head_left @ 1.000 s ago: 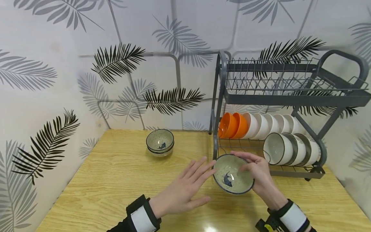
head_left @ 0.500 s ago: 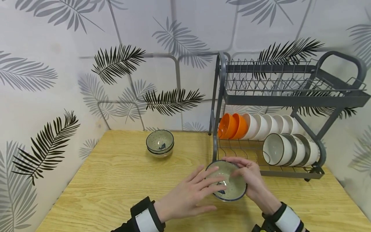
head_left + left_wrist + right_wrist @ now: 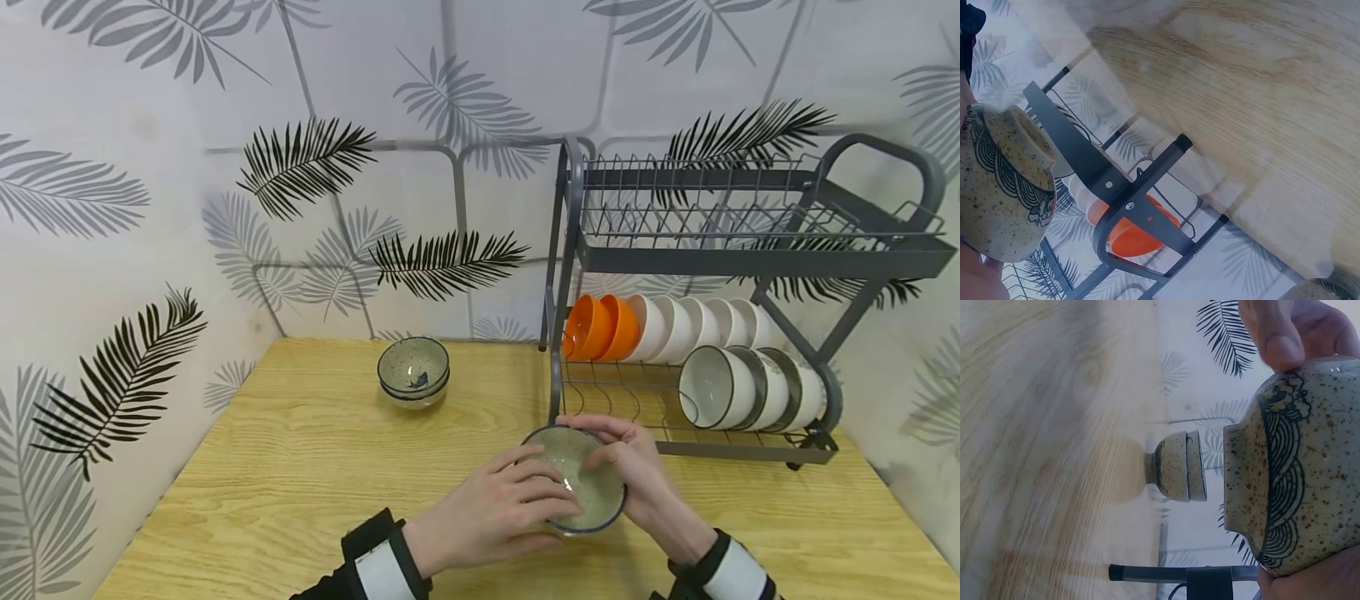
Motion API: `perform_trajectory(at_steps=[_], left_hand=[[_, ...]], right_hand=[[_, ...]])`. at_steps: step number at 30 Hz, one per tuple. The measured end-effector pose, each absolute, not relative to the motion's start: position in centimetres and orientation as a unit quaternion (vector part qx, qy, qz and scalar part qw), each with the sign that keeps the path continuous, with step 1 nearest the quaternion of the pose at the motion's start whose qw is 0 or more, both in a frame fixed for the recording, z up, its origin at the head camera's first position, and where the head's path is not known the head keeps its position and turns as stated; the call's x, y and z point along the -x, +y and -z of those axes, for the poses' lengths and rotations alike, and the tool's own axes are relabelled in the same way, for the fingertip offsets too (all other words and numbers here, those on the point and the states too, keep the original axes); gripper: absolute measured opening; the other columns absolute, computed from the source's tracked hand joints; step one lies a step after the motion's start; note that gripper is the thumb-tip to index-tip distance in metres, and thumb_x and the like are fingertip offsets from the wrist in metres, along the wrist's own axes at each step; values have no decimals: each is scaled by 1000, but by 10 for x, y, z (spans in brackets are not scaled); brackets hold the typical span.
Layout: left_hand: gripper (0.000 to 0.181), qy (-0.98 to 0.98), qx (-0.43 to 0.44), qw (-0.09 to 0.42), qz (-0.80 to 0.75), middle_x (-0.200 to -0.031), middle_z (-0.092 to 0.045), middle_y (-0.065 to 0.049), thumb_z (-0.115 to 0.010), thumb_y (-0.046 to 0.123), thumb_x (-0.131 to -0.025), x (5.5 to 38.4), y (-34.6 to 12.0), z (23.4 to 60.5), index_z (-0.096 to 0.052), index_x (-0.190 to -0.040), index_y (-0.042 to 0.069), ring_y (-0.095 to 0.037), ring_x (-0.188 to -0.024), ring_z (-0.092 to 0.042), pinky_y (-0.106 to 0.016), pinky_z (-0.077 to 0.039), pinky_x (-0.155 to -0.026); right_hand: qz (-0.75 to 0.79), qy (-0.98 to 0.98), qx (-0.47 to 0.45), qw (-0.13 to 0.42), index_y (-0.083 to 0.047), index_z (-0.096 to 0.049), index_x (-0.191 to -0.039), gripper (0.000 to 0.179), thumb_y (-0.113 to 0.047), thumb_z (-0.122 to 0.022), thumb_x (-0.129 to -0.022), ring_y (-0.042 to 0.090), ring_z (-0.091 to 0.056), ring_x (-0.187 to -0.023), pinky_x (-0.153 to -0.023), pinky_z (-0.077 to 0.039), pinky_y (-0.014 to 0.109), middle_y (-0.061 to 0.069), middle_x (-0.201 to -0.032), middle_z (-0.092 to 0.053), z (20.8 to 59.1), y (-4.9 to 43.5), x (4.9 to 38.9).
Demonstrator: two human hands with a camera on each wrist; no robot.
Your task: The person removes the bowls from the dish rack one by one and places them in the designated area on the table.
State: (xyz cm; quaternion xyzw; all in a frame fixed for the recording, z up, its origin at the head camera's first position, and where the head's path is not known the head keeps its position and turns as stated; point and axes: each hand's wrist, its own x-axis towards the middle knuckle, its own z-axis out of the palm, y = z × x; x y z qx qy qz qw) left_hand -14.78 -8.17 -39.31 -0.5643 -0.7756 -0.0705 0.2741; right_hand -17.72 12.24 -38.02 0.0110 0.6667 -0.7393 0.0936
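A speckled grey-green bowl (image 3: 602, 500) with a blue rim is held above the table's front middle, tilted so its inside shows. My right hand (image 3: 637, 471) grips its right side, thumb inside the rim and fingers outside. On the near left side, my left hand (image 3: 502, 508) grips the rim, fingers over the inside. Its thumb presses the outer wall in the right wrist view. Blue wave patterns band the bowl's outside (image 3: 1329, 462). Two similar bowls (image 3: 412, 367) stand nested at the table's back.
A dark two-tier dish rack (image 3: 750, 258) stands at the back right. Its lower tier holds orange bowls (image 3: 588, 327), a row of white bowls (image 3: 697, 325) and larger white bowls (image 3: 720, 387) with dark rims. Behind the wooden table (image 3: 300, 467) is a leaf-patterned wall.
The bowl has moved left and nearer with my right hand. My left hand's straight fingers have come over the rim and bent into the bowl. The nested bowls stay put.
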Motion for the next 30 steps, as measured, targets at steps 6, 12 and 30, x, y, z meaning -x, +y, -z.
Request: perform_trajectory(at_steps=[6, 12, 30], left_hand=[[28, -762, 577, 283, 77, -104, -69, 13, -64, 45, -87, 148, -81, 394, -73, -104, 25, -10, -105, -57, -34, -43, -103], [22, -764, 582, 274, 45, -96, -72, 14, -65, 43, -87, 146, -81, 395, -74, -97, 26, -3, -96, -62, -31, -43, -102], [23, -749, 597, 288, 7, -83, -70, 21, -53, 40, -95, 140, -84, 395, -72, -94, 27, 5, -73, -63, -13, -48, -61]], right_hand=[[725, 682, -13, 97, 0, -69, -114, 52, 21, -56, -68, 22, -55, -109, -84, -47, 31, 3, -109, -72, 379, 118, 174], [726, 681, -6, 99, 5, -66, -117, 52, 21, -55, -69, 23, -57, -110, -85, -48, 30, 7, -111, -71, 380, 116, 172], [723, 682, 35, 107, 2, -66, -117, 48, 17, -54, -73, 28, -57, -111, -97, -38, 44, 9, -112, -71, 383, 116, 171]])
